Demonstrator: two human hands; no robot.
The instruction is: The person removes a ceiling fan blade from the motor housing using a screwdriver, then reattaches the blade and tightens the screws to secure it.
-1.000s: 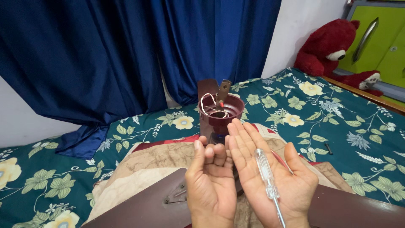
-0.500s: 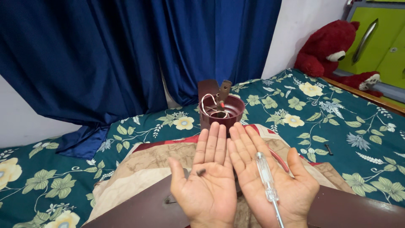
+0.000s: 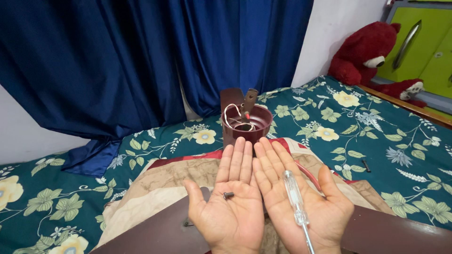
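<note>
Both palms are turned up side by side in the lower middle of the frame, fingers flat and spread rather than curled around anything — to show these pieces well, I judge the hands should stay level so nothing rolls off. The small dark screw [image 3: 228,194] rests loose in the hollow of the left hand [image 3: 233,202], below the finger bases and beside the thumb. The clear-handled screwdriver [image 3: 295,203] lies along the right hand [image 3: 299,202] — handle across the palm, its shaft running past the wrist to the bottom edge.
</note>
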